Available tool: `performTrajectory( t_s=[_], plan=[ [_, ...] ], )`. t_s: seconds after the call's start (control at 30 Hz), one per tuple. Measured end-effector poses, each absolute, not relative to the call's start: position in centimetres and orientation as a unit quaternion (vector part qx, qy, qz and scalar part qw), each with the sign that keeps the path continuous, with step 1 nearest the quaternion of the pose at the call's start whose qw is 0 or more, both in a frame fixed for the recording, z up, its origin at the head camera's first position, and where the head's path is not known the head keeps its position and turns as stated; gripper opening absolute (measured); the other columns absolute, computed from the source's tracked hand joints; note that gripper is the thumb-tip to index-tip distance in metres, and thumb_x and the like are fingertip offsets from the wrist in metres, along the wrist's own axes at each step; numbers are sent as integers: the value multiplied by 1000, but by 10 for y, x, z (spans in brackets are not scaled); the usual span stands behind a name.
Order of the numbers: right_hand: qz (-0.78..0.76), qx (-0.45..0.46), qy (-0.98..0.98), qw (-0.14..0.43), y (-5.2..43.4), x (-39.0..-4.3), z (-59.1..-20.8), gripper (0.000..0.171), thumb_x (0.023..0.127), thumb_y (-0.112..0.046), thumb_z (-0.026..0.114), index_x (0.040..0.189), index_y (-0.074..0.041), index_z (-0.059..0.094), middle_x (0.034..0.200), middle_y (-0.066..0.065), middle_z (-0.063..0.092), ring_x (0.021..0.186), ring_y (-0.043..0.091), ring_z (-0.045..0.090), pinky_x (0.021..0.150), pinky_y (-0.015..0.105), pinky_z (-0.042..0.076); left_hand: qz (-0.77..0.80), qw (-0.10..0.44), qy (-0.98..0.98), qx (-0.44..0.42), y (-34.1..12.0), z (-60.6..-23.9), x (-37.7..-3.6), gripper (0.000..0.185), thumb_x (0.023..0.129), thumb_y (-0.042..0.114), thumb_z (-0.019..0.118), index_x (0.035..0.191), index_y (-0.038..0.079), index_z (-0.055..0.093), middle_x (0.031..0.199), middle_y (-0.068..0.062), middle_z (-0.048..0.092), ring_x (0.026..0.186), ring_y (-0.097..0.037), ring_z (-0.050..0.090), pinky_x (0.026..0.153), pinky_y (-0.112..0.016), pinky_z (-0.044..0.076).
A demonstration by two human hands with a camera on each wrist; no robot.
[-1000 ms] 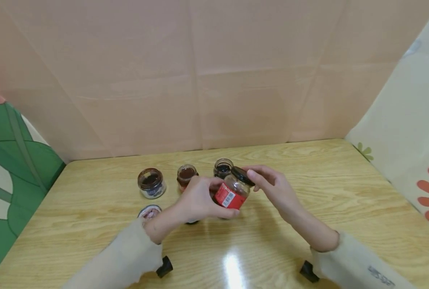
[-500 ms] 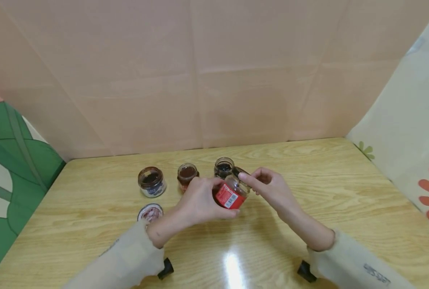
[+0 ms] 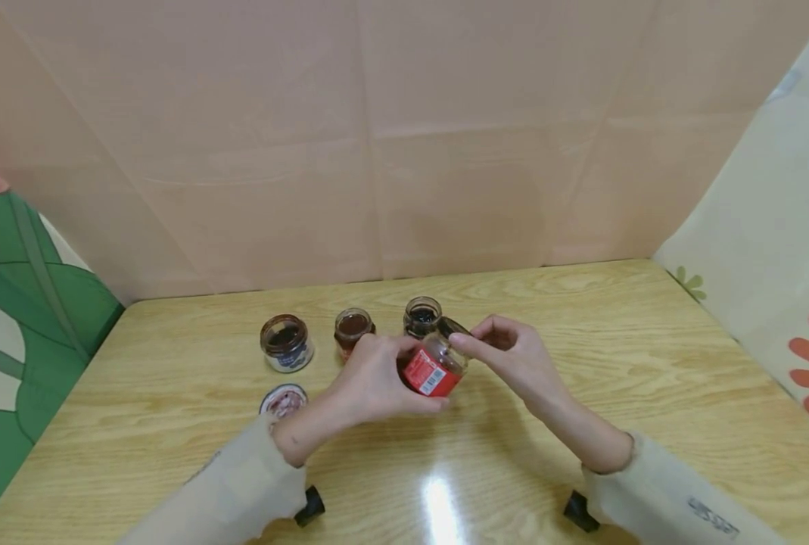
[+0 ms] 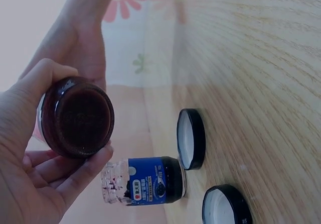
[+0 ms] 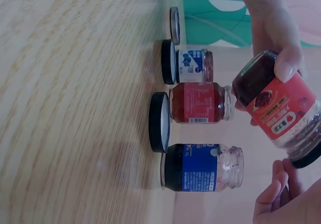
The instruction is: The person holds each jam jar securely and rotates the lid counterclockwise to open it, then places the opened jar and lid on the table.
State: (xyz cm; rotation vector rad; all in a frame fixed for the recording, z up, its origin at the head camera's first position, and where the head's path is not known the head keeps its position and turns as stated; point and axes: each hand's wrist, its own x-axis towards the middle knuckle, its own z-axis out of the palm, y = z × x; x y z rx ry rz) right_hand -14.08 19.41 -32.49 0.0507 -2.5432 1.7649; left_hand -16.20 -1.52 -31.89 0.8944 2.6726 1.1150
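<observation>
My left hand (image 3: 377, 378) grips a red-labelled jam jar (image 3: 431, 371) above the table, its mouth tilted up to the right. Dark jam fills the lower part, seen in the right wrist view through the jar's glass (image 5: 258, 78). My right hand (image 3: 516, 359) pinches a black lid (image 3: 452, 326) at the jar's mouth, thumb on the near side. From the head the lid stands tilted, with the glass neck showing below it. In the right wrist view the lid (image 5: 307, 157) lies against the mouth; whether it is fully free of the rim cannot be told.
Three uncapped jars stand at the back: a white-and-blue one (image 3: 287, 344), a reddish one (image 3: 353, 331) and a blue-labelled one (image 5: 200, 168). Lids lie before them, including a patterned lid (image 3: 284, 401) and black lids (image 5: 159, 122) (image 5: 169, 62). A cloth wall (image 3: 377, 189) rises behind the table.
The black lid has tilted up from the jar's mouth, baring more of the neck. My right thumb has shifted down over it. The jar leans slightly more in my left hand.
</observation>
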Motion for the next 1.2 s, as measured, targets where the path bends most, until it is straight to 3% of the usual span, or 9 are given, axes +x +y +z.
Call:
performTrajectory(
  t_s=[0.23,0.43,0.67,0.8,1.07,1.2],
  plan=[
    [588,111,-801,19,201,-144,-329,22,85,-16,71,100,-1,66,89,0,65,79,13,58,71,25,50,385,87,867,304,-22,-317,-165,53,64,37,87,108,14,69,85,7,71,70,-2,62,63,-21,53],
    [614,221,-758,7,212,-148,-332,23,87,-4,65,108,2,65,98,-2,66,86,13,56,78,25,48,422,121,838,325,-25,-315,-165,48,64,31,87,105,12,69,85,6,72,71,-4,64,63,-23,55],
    [640,333,-691,-32,221,-154,-333,35,88,-2,62,120,-14,64,118,-2,64,106,12,59,96,21,45,442,168,804,362,-29,-312,-167,45,66,26,86,105,11,69,85,5,71,69,-8,66,61,-26,56],
    [651,386,-651,-60,222,-158,-331,39,88,-3,61,126,-12,61,122,0,63,109,14,58,99,24,44,457,198,778,384,-31,-313,-170,41,69,24,85,103,10,69,85,3,71,68,-10,66,60,-29,57],
    [632,393,-666,-54,220,-158,-329,43,90,-6,57,132,-9,56,129,-1,60,110,16,58,96,27,46,463,202,773,384,-33,-313,-171,41,69,24,85,104,9,69,85,2,71,69,-10,67,60,-29,57],
    [600,298,-742,-19,212,-148,-324,41,94,-14,54,133,-1,54,126,4,62,105,14,60,89,27,50,455,178,789,373,-31,-312,-170,42,69,26,84,105,11,69,85,4,71,70,-9,66,60,-28,57]
  ],
)
